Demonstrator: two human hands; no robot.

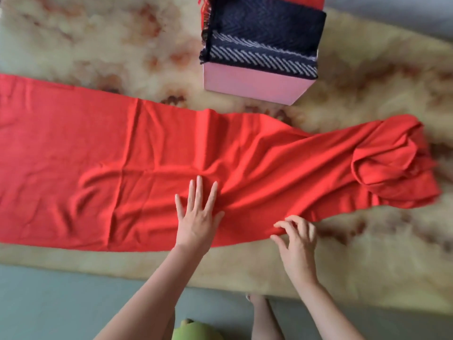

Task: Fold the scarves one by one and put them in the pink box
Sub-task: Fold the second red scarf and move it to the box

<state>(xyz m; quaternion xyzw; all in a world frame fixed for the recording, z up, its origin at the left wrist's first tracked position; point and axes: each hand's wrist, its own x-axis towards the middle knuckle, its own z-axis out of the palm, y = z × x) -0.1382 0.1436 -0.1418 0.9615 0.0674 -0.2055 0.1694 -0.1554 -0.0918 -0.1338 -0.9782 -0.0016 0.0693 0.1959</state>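
Red scarf (122,155) lies on the fleecy rug (98,40), long axis left to right, right end bunched. Left hand (199,217) presses flat on its middle, fingers spread; right hand (297,238), nearer the bunch, curls fingers at the near hem, grip unclear. Pink box (252,84) stands beyond.

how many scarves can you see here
3. A red scarf lies spread on the rug; a navy patterned scarf sits in the pink box; a red fringed one shows behind it. More may be hidden underneath.
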